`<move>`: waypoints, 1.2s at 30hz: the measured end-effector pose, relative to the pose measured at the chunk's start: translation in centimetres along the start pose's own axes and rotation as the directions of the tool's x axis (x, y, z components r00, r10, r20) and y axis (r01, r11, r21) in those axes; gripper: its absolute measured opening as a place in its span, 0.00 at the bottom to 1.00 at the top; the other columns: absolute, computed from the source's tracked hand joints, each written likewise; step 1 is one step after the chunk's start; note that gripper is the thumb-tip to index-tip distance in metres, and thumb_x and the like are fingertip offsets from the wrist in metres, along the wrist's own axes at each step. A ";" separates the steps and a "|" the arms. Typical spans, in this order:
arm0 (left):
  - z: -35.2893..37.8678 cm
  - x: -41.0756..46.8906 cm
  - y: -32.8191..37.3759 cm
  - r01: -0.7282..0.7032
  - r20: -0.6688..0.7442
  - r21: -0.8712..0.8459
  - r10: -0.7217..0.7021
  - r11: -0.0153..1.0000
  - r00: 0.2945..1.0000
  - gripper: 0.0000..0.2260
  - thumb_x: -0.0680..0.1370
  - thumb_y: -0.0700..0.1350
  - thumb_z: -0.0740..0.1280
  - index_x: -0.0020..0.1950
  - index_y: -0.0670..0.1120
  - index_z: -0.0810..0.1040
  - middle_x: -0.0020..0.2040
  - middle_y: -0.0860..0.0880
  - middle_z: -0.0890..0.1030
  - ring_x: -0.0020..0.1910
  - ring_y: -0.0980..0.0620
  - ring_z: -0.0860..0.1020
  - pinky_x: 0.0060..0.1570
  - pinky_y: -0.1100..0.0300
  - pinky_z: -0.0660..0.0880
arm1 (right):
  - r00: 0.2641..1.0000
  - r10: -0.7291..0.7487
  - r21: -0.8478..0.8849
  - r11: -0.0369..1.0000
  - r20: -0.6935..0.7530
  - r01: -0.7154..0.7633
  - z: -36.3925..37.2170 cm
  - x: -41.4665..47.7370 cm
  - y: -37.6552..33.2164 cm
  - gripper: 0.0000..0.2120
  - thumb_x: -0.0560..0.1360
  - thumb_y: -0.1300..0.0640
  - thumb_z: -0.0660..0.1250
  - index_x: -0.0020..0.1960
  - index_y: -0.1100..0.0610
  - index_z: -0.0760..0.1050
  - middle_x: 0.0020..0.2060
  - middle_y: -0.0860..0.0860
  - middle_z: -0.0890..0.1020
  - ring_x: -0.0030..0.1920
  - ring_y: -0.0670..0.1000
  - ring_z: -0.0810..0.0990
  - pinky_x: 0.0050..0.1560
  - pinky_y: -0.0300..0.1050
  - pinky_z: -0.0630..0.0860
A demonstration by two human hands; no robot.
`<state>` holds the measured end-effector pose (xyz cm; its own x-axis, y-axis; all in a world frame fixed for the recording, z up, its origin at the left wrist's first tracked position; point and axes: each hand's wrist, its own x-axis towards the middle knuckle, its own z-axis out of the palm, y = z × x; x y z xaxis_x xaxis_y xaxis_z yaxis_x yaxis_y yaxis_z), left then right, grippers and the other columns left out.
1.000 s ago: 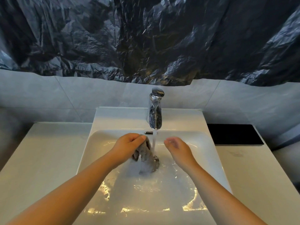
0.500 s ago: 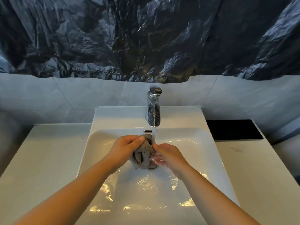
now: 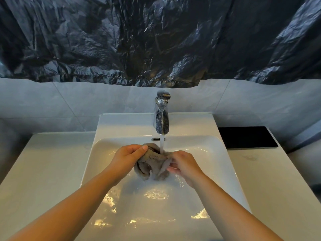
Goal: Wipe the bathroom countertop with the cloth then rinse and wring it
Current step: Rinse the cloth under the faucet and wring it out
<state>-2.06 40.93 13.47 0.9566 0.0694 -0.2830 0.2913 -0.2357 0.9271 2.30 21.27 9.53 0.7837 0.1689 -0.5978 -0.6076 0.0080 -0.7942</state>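
Closing in, the right hand (image 3: 184, 166) had joined the left hand (image 3: 127, 158) on the cloth (image 3: 151, 159); both gripped it, the right seemingly pinching, its length running left-to-right between them under the tap (image 3: 161, 117).

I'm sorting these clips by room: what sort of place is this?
Most likely a bathroom: a white basin set into a pale countertop, a chrome tap running water onto a grey cloth, and a tiled wall behind.
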 end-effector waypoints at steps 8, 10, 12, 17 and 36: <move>-2.0 0.7 -3.1 0.121 -0.205 0.430 -0.034 0.894 0.978 0.18 0.78 0.50 0.64 0.35 0.38 0.76 0.31 0.45 0.74 0.33 0.49 0.72 0.36 0.55 0.70 | 0.988 -0.117 0.026 0.992 -0.105 0.120 -1.5 0.5 -2.1 0.10 0.79 0.59 0.56 0.52 0.60 0.75 0.48 0.62 0.80 0.50 0.57 0.80 0.48 0.50 0.78; -1.4 0.6 -3.4 0.121 -0.160 0.555 -0.037 0.823 0.986 0.15 0.77 0.52 0.65 0.46 0.39 0.74 0.40 0.46 0.76 0.39 0.48 0.74 0.40 0.54 0.73 | 0.982 -0.182 -0.088 0.980 -0.052 0.177 -0.8 0.5 -2.4 0.09 0.79 0.57 0.57 0.51 0.57 0.76 0.47 0.60 0.79 0.48 0.56 0.79 0.51 0.53 0.76; -0.7 0.4 -3.9 0.143 -0.126 0.625 -0.082 0.767 0.989 0.27 0.76 0.58 0.65 0.67 0.43 0.65 0.62 0.44 0.71 0.56 0.44 0.74 0.54 0.54 0.73 | 0.981 -0.196 -0.061 0.979 0.009 0.196 0.1 0.2 -2.7 0.08 0.79 0.57 0.59 0.47 0.54 0.76 0.42 0.56 0.78 0.44 0.53 0.76 0.49 0.51 0.73; 1.1 0.2 -3.4 -0.151 0.132 0.465 0.100 0.872 0.986 0.34 0.74 0.62 0.64 0.76 0.53 0.56 0.71 0.55 0.67 0.68 0.55 0.66 0.67 0.56 0.64 | 0.974 -0.198 -0.056 0.977 0.114 0.205 1.1 0.0 -3.1 0.09 0.78 0.57 0.60 0.47 0.54 0.80 0.42 0.55 0.80 0.46 0.53 0.77 0.49 0.50 0.72; 3.6 1.6 1.2 0.178 0.084 -0.516 -0.158 0.838 0.984 0.11 0.81 0.43 0.60 0.55 0.38 0.78 0.50 0.40 0.83 0.51 0.44 0.82 0.48 0.50 0.80 | 0.990 -0.014 -0.139 0.990 0.137 0.034 -1.0 -1.2 2.0 0.15 0.80 0.46 0.59 0.59 0.53 0.75 0.54 0.52 0.82 0.57 0.51 0.80 0.60 0.52 0.74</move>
<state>-0.17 37.23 13.19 0.8950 0.0243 -0.4455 0.4160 0.3155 0.8529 0.30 20.06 8.58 0.7673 0.3021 -0.5657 -0.5568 -0.1238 -0.8214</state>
